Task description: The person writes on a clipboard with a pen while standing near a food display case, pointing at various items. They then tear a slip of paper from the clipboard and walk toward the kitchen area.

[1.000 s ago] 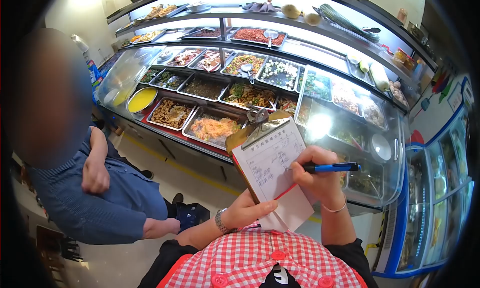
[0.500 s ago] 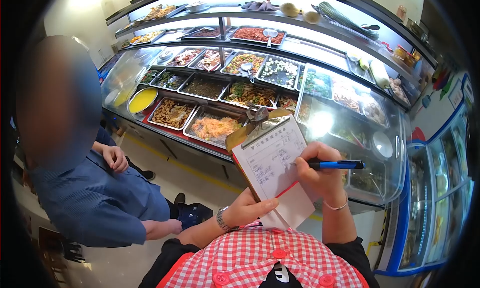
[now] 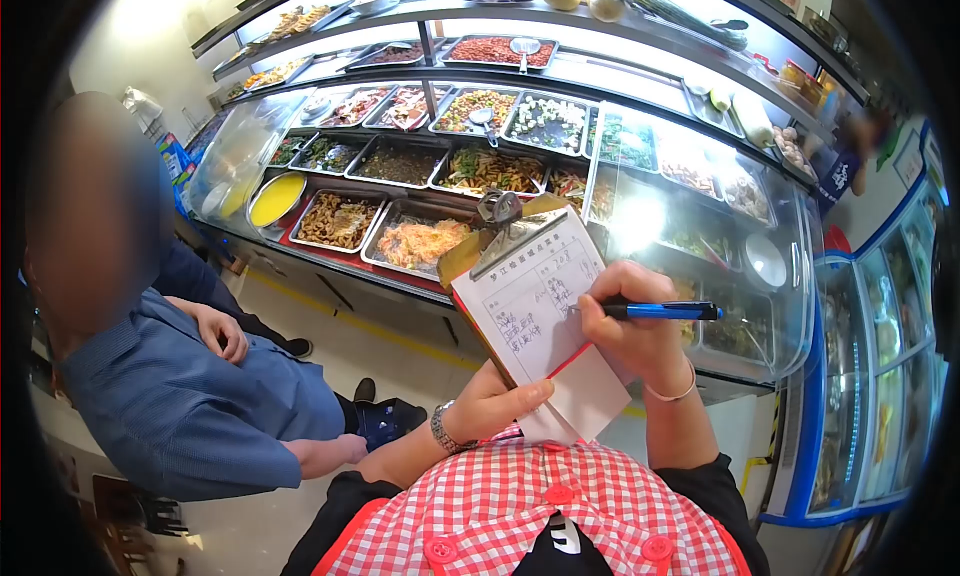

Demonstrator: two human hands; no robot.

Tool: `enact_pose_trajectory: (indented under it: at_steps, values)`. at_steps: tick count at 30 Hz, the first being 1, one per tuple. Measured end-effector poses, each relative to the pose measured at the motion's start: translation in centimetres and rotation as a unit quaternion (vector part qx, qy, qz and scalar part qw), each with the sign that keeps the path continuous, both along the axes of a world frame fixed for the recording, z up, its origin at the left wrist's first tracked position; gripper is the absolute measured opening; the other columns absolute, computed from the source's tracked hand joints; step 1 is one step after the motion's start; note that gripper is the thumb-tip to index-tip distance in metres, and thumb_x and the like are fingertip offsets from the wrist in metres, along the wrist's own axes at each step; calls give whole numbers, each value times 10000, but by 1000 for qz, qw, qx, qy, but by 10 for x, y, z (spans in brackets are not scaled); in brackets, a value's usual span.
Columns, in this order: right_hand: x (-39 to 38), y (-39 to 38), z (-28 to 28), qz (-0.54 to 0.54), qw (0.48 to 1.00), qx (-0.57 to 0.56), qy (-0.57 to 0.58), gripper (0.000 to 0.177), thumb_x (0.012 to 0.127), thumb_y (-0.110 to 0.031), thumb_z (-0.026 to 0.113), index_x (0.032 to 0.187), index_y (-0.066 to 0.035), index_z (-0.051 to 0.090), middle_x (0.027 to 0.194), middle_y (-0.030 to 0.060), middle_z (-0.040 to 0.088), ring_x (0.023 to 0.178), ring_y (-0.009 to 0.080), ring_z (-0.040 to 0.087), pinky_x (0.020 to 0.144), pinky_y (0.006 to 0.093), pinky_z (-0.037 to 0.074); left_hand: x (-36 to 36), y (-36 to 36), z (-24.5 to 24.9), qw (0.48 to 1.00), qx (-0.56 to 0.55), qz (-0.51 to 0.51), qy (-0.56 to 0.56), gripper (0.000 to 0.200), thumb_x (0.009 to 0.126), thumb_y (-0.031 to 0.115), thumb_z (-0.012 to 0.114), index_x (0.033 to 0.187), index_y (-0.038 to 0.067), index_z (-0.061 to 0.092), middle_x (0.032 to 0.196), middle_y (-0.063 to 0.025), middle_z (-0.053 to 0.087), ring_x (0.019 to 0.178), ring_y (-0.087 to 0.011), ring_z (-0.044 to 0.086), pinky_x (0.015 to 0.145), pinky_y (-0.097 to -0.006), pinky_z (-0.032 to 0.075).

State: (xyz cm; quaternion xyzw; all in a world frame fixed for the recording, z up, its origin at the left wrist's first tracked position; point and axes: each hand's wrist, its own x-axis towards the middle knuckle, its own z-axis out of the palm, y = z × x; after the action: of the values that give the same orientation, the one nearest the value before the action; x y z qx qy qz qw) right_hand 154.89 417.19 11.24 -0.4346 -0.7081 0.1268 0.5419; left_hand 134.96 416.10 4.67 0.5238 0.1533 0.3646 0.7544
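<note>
A clipboard with a metal clip carries an order pad with handwritten characters. My left hand is closed on the lower left edge of the clipboard, thumb over the paper. In my right hand is a blue and black pen, its tip side against the pad near the right column of writing. Loose white sheets hang below the pad. A watch is on my left wrist, a bracelet on my right.
Ahead stands a food counter with metal trays, a yellow bowl and shelves above. A person in a blue shirt stands at the left. Glass-door fridges are at the right, with another person behind the counter's end.
The clipboard and my hands have shifted slightly left in view. The pen has moved a little down the pad, with more writing there. Another person has appeared at the upper right.
</note>
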Motion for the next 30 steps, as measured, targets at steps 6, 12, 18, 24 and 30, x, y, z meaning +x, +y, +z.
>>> enact_pose_trajectory:
  at_steps: [6, 12, 18, 24, 30]
  values:
    - [-1, 2, 1, 5, 1000, 2, -10, 129, 651, -5, 674, 625, -18, 548, 582, 77, 534, 509, 179, 515, 481, 279, 399, -1, 1, -1, 1000, 2, 12, 2, 380, 877, 88, 563, 1231, -19, 477, 1162, -72, 551, 1039, -118, 512, 877, -288, 428]
    - [4, 4, 0, -4, 999, -35, 36, 122, 653, -14, 676, 625, -17, 557, 605, 68, 559, 528, 145, 527, 488, 273, 406, -5, 5, -8, 1000, -8, -11, 22, 492, 849, 34, 562, 1306, -6, 382, 1245, -91, 504, 1118, -160, 494, 938, -315, 406]
    - [-2, 8, 0, -11, 1000, 14, 25, 112, 647, 26, 643, 636, -37, 552, 594, 27, 550, 503, 92, 474, 473, 240, 365, -5, 5, -7, 1000, 1, 1, 27, 478, 849, 33, 562, 1295, -6, 396, 1231, -90, 517, 1110, -161, 503, 931, -317, 412]
    - [1, 8, 1, 2, 1000, 8, -7, 127, 661, -6, 692, 653, -14, 565, 602, 69, 559, 521, 153, 533, 485, 263, 411, -8, 6, -11, 1000, -4, -10, 24, 468, 857, 37, 550, 1296, -9, 395, 1234, -92, 516, 1114, -168, 503, 935, -319, 410]
    - [1, 9, 0, 8, 1000, 16, -8, 130, 661, -2, 685, 648, -17, 557, 595, 74, 550, 520, 167, 532, 483, 273, 406, -7, 6, -8, 1000, -6, -6, 22, 469, 855, 37, 549, 1296, -11, 394, 1232, -98, 516, 1117, -166, 499, 940, -320, 405]
